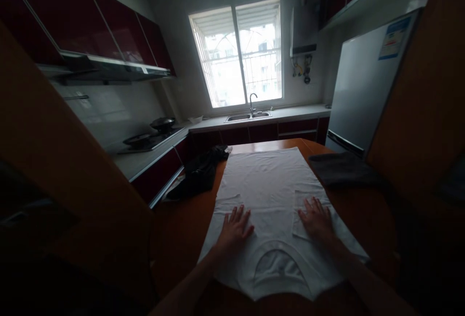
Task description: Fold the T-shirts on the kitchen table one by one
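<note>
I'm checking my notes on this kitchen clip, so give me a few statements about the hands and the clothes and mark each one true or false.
1. Both hands lie flat on the white T-shirt. True: left hand, right hand.
2. The shirt's collar points toward the window. False: the collar is nearest the person.
3. A dark garment lies left of the shirt. True.
4. The right hand holds a hanger. False: it holds nothing.
5. The shirt lies on the floor. False: it lies on the wooden table.

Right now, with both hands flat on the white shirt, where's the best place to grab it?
Probably the shoulders, either side of the collar. The shirt lies flat with its neck end nearest, so pinch its near edge from your own side; the left hand and right hand rest just beyond it, palms down.
</note>
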`<state>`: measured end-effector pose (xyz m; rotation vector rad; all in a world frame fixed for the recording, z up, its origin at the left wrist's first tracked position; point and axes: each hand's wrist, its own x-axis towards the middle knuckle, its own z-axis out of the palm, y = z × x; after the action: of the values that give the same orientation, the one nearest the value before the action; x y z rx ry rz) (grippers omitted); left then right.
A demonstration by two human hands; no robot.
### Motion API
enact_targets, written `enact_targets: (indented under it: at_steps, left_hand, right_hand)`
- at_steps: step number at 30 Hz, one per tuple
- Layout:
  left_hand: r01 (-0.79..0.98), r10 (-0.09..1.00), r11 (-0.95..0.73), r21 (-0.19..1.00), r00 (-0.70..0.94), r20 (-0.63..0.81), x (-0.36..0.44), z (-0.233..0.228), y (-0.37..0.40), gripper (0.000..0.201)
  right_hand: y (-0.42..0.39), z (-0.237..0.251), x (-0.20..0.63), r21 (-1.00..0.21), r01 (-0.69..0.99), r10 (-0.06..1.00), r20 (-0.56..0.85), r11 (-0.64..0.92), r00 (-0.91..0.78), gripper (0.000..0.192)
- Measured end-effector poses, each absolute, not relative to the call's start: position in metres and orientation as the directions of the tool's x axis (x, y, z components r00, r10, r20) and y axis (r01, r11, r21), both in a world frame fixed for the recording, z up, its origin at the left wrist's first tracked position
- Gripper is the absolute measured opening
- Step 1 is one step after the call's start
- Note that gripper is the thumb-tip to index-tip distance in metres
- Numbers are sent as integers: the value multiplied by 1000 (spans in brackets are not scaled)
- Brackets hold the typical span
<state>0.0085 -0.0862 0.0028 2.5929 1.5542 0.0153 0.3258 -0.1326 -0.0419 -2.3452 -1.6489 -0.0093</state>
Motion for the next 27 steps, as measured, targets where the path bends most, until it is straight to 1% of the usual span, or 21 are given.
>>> enact_targets:
  at_steps: [3,5,8,10,12,14,17,23,27]
  left_hand:
    - [845,861,-508,167,497,107,-3,7,-83,51]
    - [781,825,-565,265,527,206,-16,11,-84,42]
    - [629,744,-662,408,620,249,-41,20,-98,31]
    - [544,687,-707,452,681,255,-58,24,-114,27]
    - [494,640,-744,450,720,267,-74,26,-132,25]
    - [480,612,-774,413,737,289,-87,26,-147,23]
    - [498,603,-792,354,728,326,-102,21,-163,20]
    - [533,593,-804,263,692,413,-111,9,-173,21]
    - [525,572,-819,230,721,391,-109,9,-175,18]
  right_hand:
    - [-146,-30,322,-275,928,921,227,-250,316,55]
    - [-160,-25,319,-330,929,914,303,-166,271,49]
    - [-187,-24,318,-428,904,889,413,1,195,39]
    - [-207,-26,320,-484,868,872,467,111,149,34]
    - [-225,-30,326,-533,826,861,493,186,125,30]
    - [-242,-34,333,-572,790,858,498,221,121,26]
    - [-264,-39,343,-599,762,858,501,246,117,21]
    - [-287,-47,353,-549,779,848,528,303,41,17]
    - [-290,-47,353,-511,788,856,516,342,-38,14]
